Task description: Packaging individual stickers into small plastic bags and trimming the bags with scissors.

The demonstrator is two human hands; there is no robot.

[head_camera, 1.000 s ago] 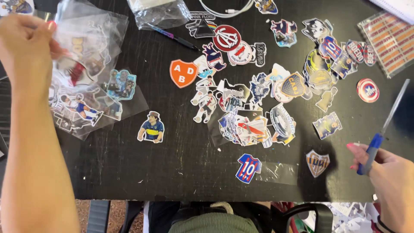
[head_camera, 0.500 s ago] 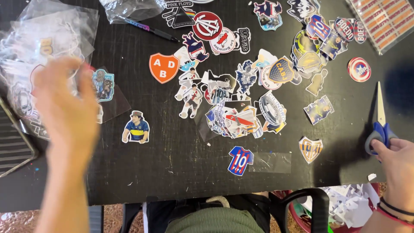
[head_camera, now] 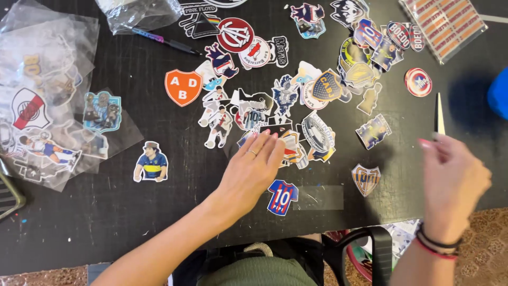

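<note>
Black table (head_camera: 106, 222) strewn with stickers (head_camera: 286, 100); left hand (head_camera: 248, 172) flat open, right hand (head_camera: 455, 180) gripping scissors (head_camera: 438, 114)

**What you can't really make out here**

Right hand (head_camera: 455, 177) is motion-blurred, and it covers the scissors (head_camera: 438, 114) handles so only the blades show. Left hand's fingers (head_camera: 267, 145) hide part of the sticker pile (head_camera: 296, 151). Blue object (head_camera: 499, 92) is cut off at the right edge.

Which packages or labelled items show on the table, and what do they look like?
Clear plastic bags: far left, crumpled, stickers inside.
Orange shield sticker: left of centre, white letters.
Red round sticker: top centre, white emblem.
Striped sticker sheet: top right, orange and red rows.
Jersey sticker: beside left hand, blue and red.
</note>
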